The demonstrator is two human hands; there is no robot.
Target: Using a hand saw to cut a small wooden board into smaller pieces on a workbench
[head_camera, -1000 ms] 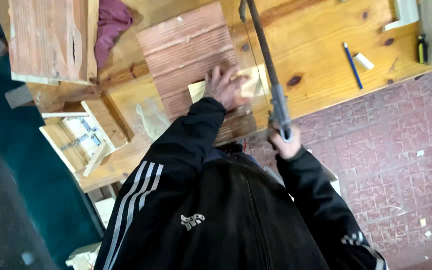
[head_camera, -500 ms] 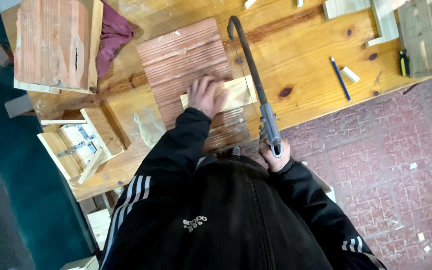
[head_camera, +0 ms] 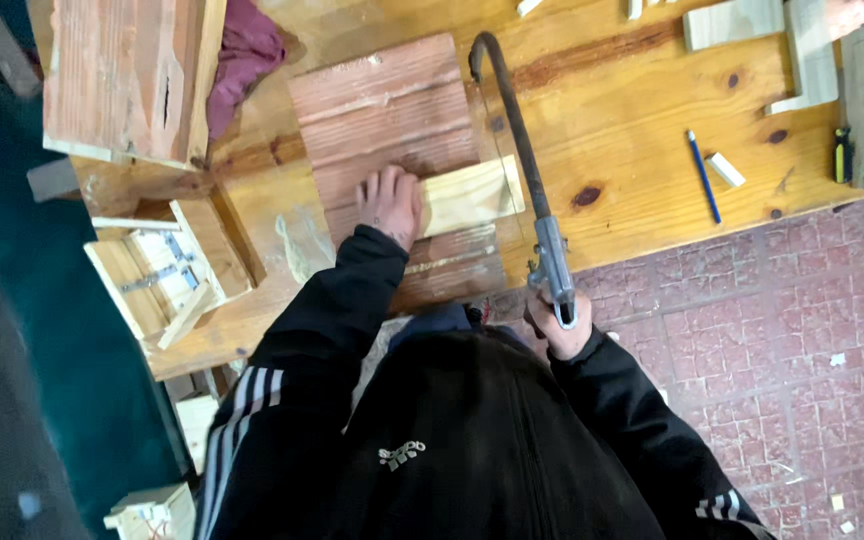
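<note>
Hacksaw (head_camera: pixel 530 190) sits w/ its grey pistol handle at the near table edge, clenched in the right hand (head_camera: pixel 555 325), frame arching away over the table (head_camera: pixel 632 150) to its curved far tip; the blade itself is too thin to make out, but it looks to run just beside the right end of the pale wood block (head_camera: pixel 472 195). Left hand (head_camera: pixel 390 205) lies flat, fingers spread, pressing down on the block's left end, which rests on a reddish grooved board (head_camera: pixel 392 130). Risks, as a judgement: left hand is near the blade line, so a jump or skid of the saw could nick the fingers; block is held by palm pressure only, no clamp visible, so it could twist or slide on the board & bind the blade; a thin blade can snap or wander if the push goes off-line; offcut end may drop at the table edge. Farther off: blue pencil (head_camera: pixel 703 175) & small white eraser-like bit (head_camera: pixel 725 168) to the right, wooden box (head_camera: pixel 132 80) w/ maroon cloth (head_camera: pixel 242 55) far left. Vs half a sec ago: saw handle sits a little closer to the body, frame tip much where it was in the view, left hand pressing the block as before.
</note>
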